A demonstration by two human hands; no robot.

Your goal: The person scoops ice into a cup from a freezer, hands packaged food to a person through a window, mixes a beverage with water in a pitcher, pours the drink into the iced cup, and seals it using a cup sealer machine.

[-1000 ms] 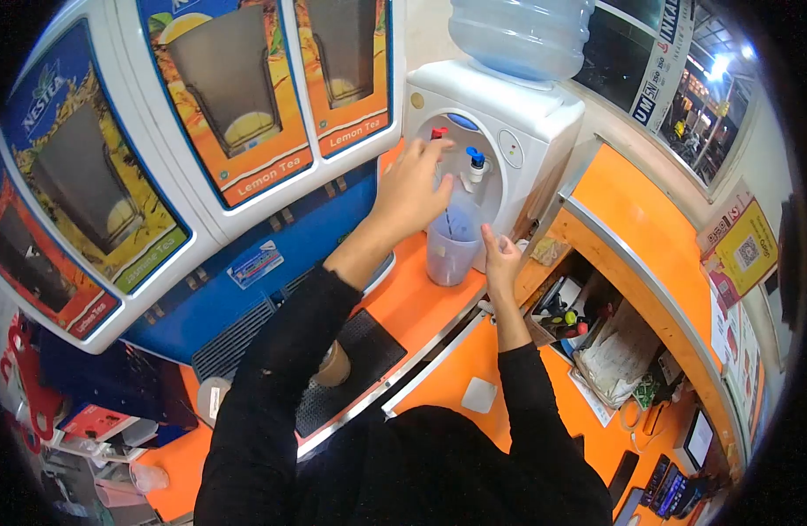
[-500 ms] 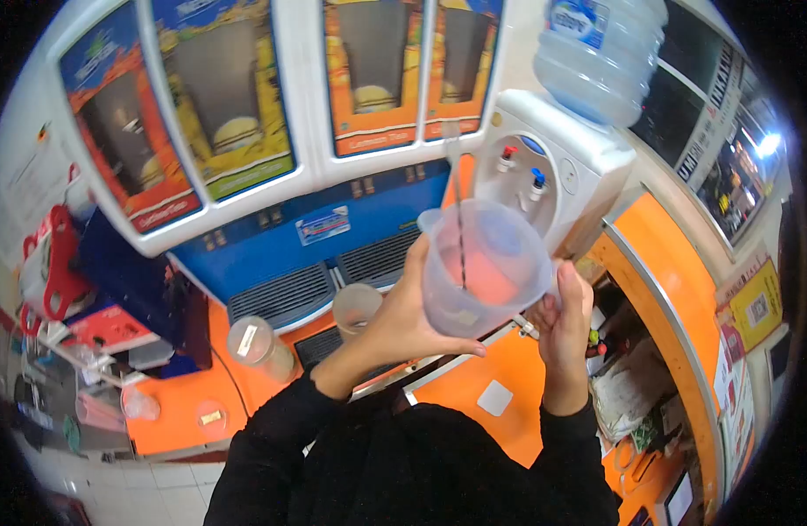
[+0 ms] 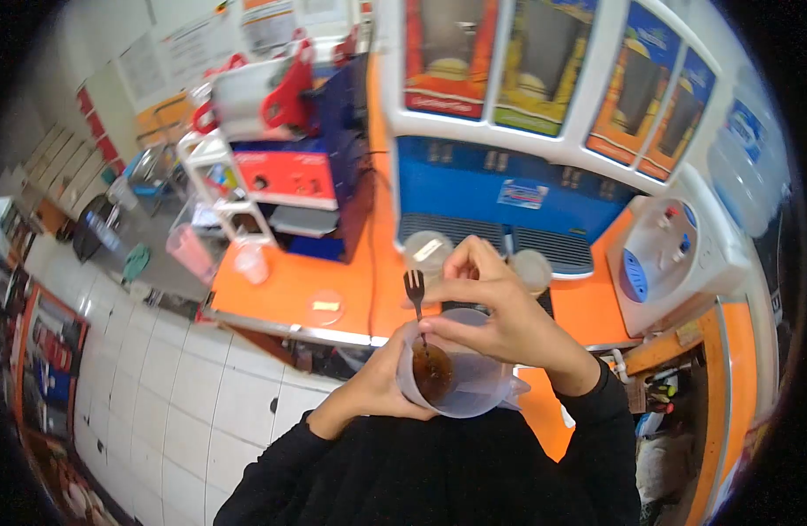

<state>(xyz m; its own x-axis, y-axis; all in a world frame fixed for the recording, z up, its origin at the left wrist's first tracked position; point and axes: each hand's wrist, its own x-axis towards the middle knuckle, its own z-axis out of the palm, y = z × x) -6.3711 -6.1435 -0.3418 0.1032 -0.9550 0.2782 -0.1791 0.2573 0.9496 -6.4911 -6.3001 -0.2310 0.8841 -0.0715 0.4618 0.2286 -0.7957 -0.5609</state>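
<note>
Pitcher: lower centre of frame, held up in front of the bench, brown liquid inside. Left hand has a wrapped grip on its left side, thumb side up by the rim, fingers underneath. Dark fork stands in the pitcher, tines up. Right hand is over the rim, thumb and index either side of the fork handle, little gap between them; blurry there, so can't tell if that grip is actually closed on it.

Bench is orange, runs across mid-frame. On it: two clear cups at the foot of the drink dispenser (white frame, blue lower panel), a clear disc near the front edge, a pinkish cup left of that. Red-and-blue machine upper left of centre. Water cooler at right, bottle on top.

Room: white tile floor lower left, papers on the wall upper left, cluttered shelf lower right.
</note>
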